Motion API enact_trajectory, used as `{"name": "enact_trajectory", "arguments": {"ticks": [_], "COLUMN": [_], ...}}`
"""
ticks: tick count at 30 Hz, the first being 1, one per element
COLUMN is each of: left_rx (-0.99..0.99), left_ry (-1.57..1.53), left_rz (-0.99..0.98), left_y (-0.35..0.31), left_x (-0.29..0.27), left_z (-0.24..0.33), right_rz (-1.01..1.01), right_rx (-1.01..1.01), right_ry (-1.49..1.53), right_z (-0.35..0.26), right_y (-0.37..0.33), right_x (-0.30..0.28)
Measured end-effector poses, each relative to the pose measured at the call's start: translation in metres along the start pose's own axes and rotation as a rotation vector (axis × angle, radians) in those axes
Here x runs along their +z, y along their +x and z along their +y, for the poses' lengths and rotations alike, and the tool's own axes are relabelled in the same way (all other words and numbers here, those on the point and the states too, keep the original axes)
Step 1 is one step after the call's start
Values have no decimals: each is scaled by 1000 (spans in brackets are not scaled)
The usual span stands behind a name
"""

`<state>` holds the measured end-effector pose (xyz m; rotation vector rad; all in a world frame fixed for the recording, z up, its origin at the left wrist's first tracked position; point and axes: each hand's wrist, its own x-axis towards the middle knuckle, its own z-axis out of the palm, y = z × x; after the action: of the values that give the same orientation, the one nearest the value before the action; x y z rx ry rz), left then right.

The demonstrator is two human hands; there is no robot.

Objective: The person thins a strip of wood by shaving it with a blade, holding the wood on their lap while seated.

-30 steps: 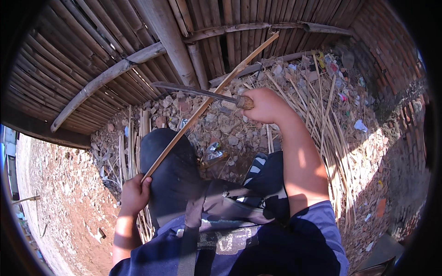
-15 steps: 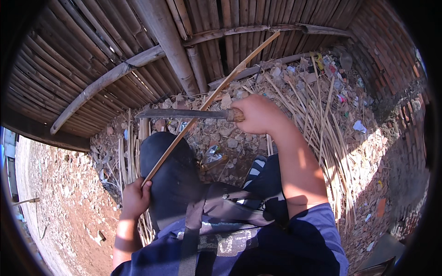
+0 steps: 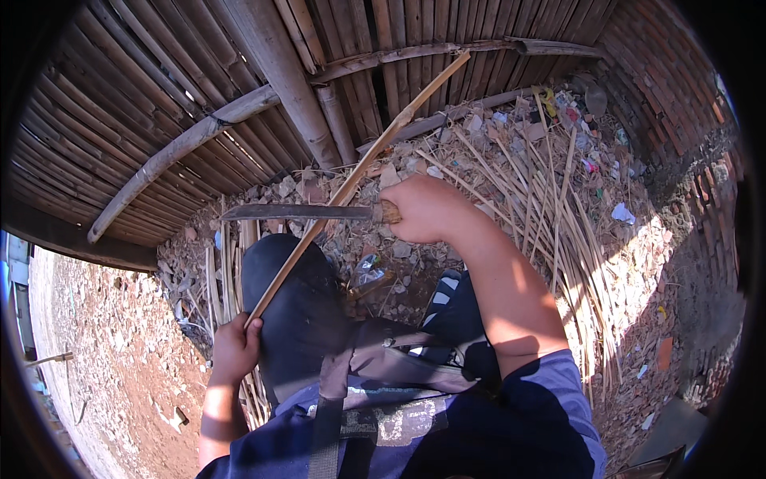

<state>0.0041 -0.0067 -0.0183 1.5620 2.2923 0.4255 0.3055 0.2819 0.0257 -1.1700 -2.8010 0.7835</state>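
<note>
My left hand point(image 3: 235, 350) is closed around the lower end of a long bamboo strip point(image 3: 277, 281), beside my bent knee. The strip slants up and to the right, toward the bamboo wall. In my right hand point(image 3: 424, 209) is the wooden handle of a machete point(image 3: 291, 211). Its dark blade points left and lies across the strip, about midway along it. Whether the edge bites into the bamboo I cannot tell.
Split bamboo strips lie in a pile point(image 3: 586, 275) at the right, more point(image 3: 226, 275) at the left by my knee. Rubble, litter and a clear plastic wrapper point(image 3: 369, 275) cover the ground. A bamboo wall point(image 3: 144, 96) rises ahead, a brick wall point(image 3: 662, 72) at the right.
My right hand and the machete have shifted a little left and toward me along the strip. My left hand keeps its hold on the strip.
</note>
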Motion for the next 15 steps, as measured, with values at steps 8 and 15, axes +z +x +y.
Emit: {"name": "enact_trajectory", "arguments": {"ticks": [8,15], "left_rx": [16,42], "left_ry": [-52,-8], "left_rz": [-12,-5], "left_y": [3,3], "left_x": [-5,-2], "left_z": [5,1], "right_rz": [100,84], "right_rx": [199,69], "right_ry": [196,116], "right_z": [44,13], "right_y": [2,1], "right_x": [-11,2]}}
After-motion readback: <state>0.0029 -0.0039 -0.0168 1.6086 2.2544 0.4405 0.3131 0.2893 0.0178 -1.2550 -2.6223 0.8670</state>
